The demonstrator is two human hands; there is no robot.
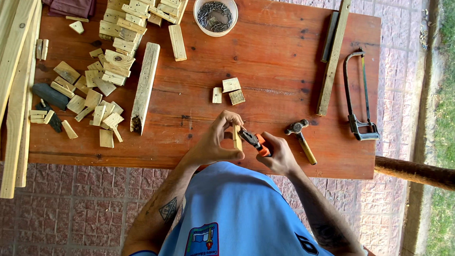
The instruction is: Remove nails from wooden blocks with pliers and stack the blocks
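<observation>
My left hand (215, 140) pinches a small pale wooden block (236, 138) upright just above the near edge of the reddish wooden table (265, 66). My right hand (278, 154) grips orange-handled pliers (253, 141), whose dark jaws touch the block's right side. A hammer (300, 139) with a wooden handle lies just right of my right hand. Three small wood pieces (227, 90) lie together on the table beyond my hands.
A white bowl of dark nails (215, 15) stands at the far edge. A long wood bar (144, 86) and several scattered and stacked wood offcuts (97, 90) fill the left. A wooden slat (333, 57) and a hacksaw (359, 97) lie at right. Planks (16, 85) border the left side.
</observation>
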